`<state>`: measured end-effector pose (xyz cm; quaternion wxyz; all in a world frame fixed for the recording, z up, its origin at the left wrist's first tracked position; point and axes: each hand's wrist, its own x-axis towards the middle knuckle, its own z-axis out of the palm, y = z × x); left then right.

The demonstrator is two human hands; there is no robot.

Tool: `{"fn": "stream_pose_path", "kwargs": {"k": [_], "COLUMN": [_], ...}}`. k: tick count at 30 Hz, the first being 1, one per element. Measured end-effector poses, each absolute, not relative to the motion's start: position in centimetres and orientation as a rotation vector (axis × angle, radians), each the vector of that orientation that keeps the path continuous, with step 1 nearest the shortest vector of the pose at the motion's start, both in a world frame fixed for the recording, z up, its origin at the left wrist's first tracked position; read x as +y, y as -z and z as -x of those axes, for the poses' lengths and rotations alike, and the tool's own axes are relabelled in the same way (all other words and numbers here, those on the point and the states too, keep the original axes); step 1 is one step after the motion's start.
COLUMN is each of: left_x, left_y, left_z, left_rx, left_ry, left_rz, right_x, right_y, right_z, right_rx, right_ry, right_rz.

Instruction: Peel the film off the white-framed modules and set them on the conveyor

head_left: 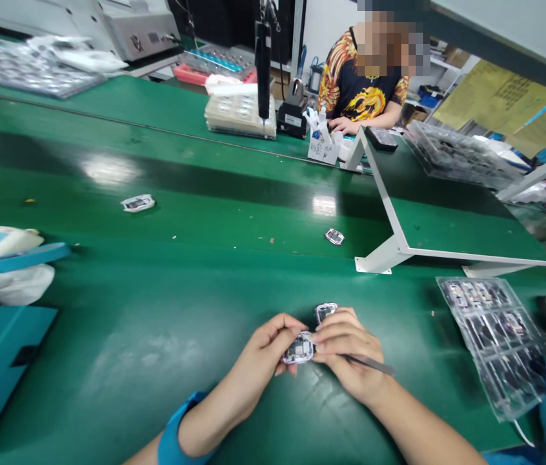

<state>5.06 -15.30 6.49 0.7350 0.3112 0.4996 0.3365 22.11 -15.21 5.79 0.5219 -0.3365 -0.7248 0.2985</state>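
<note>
We recorded a green-topped workbench (pixel 157 361) with bright light reflections (pixel 111 169), a white-framed riser shelf (pixel 466 236) on its right, and a white wall panel (pixel 328 29) behind.

Bright | white glare on flat glossy green tabletop (pixel 195 223) | dark band across | edges blurred, stretched | pixelated patch, upper right

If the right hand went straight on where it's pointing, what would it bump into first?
Probably the small white-edged part that the left hand holds; it sits right in front of the right hand, perhaps touching it.
</note>
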Motion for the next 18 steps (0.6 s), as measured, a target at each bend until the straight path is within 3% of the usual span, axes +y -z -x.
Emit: {"fn": "stream_pose_path", "kwargs": {"k": [18], "left_x": [-15.1], "left_y": [-6.3], "left_z": [-5.2], "left_rx": [1.111], "left_ry": [-0.735], "left_rz": [-0.688], "right_x": [-14.9], "right_y": [-4.6], "right_z": [-21.6], "right_rx": [-1.295], "right_ry": [-1.117], "right_rz": [1.039]}}
